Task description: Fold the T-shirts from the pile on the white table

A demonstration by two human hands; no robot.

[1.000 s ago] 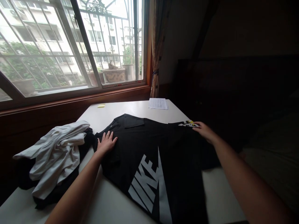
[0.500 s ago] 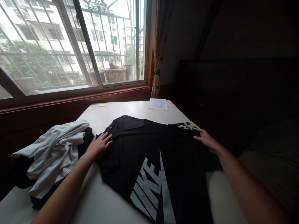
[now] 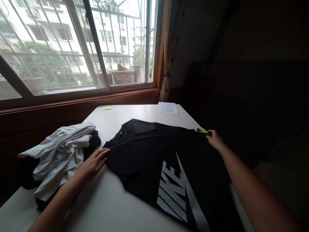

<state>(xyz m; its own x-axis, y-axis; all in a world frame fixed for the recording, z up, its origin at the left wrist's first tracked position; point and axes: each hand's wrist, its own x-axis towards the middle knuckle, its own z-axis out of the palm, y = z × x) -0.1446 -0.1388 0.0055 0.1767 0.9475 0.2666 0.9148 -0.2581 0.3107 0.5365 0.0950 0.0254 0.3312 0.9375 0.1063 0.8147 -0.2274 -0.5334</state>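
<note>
A black T-shirt (image 3: 149,154) with large grey lettering lies spread across the white table, its collar side toward the left. At its left edge, my left hand (image 3: 93,164) rests with fingers stretched out, the fingertips touching the fabric. On the far right edge of the shirt, my right hand (image 3: 214,140) pinches the cloth beside a small yellow and white print (image 3: 201,130). The shirt's lower right part runs out of view and sinks into shadow.
A crumpled heap of white and black clothes (image 3: 65,151) lies left of my left forearm. Printed papers (image 3: 167,108) and a yellow sticky note (image 3: 108,107) lie at the far end of the white table (image 3: 130,111). A barred window (image 3: 79,48) stands beyond.
The shirt's lettering has shifted right and turned. My right hand has closed on the right edge, and most of the print there is now hidden. My left hand has slid to the shirt's left border.
</note>
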